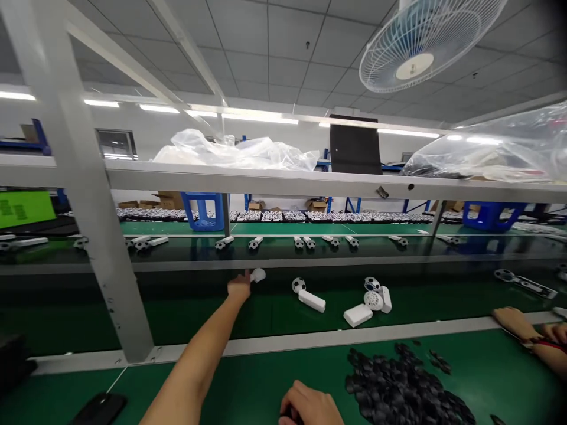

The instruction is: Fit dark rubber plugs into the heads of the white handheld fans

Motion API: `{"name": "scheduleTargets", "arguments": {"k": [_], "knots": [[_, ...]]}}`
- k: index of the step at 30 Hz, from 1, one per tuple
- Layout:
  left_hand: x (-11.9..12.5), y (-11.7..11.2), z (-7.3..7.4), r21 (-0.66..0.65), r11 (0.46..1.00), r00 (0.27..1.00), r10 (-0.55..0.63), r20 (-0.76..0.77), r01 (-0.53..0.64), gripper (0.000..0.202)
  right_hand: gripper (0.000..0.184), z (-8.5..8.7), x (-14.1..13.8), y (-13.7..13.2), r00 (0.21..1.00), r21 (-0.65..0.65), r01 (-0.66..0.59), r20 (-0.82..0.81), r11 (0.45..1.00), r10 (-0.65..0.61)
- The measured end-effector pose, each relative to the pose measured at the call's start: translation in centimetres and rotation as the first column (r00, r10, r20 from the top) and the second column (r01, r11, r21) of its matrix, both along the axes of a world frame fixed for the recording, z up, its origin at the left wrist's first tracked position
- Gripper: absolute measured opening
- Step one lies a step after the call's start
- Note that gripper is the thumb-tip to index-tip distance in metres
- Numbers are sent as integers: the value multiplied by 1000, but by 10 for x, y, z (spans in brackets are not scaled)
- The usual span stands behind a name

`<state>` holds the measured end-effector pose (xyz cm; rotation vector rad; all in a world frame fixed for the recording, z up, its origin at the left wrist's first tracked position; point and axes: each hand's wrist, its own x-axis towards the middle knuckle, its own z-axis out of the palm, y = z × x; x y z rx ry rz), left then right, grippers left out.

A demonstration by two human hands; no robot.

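My left hand (pixel 240 287) stretches forward over the dark green conveyor belt (pixel 190 313). Its fingers close at the edge of a small white piece with a rounded end (pixel 258 275); the grip is partly hidden. Low in the view, my right hand (pixel 311 405) is curled over the green worktop (pixel 248 389). Something dark shows under its fingers, too hidden to name. To its right lies a heap of thin black discs (pixel 405 386). On the belt, right of my left hand, lies a white-handled piece with a football-patterned head (pixel 312 300).
More white and football-patterned parts (pixel 373 300) cluster on the belt. A grey post (pixel 100 195) rises at left, and a shelf beam (pixel 266 182) crosses overhead. Another person's hand (pixel 516 323) rests at the right edge. A black phone-like slab (pixel 100 408) lies lower left.
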<state>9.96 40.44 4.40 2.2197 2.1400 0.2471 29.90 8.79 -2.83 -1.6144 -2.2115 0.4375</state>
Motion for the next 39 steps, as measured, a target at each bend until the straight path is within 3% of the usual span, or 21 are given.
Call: {"name": "scheduleTargets", "arguments": {"k": [5, 8, 13, 22, 25, 29, 32, 34, 37, 39], "knots": [[19, -59, -16, 106, 986, 990, -120, -75, 128, 39, 14, 22, 5, -14, 996, -32, -64, -72, 997, 62], [24, -81, -23, 153, 965, 974, -199, -106, 214, 40, 22, 27, 11, -23, 982, -39, -127, -145, 991, 120], [37, -88, -26, 129, 942, 949, -295, -115, 309, 38, 21, 29, 20, -32, 962, 21, -205, -178, 979, 205], [89, -108, -32, 132, 955, 964, -264, -32, 266, 39, 24, 42, 19, -27, 980, 139, -123, -141, 983, 143], [98, -104, -22, 73, 966, 968, -250, 30, 247, 39, 23, 47, 27, -25, 965, 123, -94, -234, 988, 121], [106, -84, 13, -75, 963, 953, -241, 184, 258, 38, 25, 47, 39, -23, 940, 91, -41, -335, 995, 69], [107, -91, 34, -138, 928, 883, -272, 383, 346, 42, 28, 40, 49, -15, 895, 56, 24, -446, 998, 4], [100, -113, 34, -132, 890, 782, -304, 543, 437, 52, 27, 34, 55, -8, 816, 13, 91, -574, 996, -67], [84, -163, 10, -100, 838, 601, -296, 742, 536, 60, 30, 28, 61, -1, 685, -73, 178, -707, 981, -177], [75, -196, -12, -115, 814, 500, -232, 834, 569, 60, 33, 27, 63, -1, 671, -96, 198, -712, 975, -206]]}}
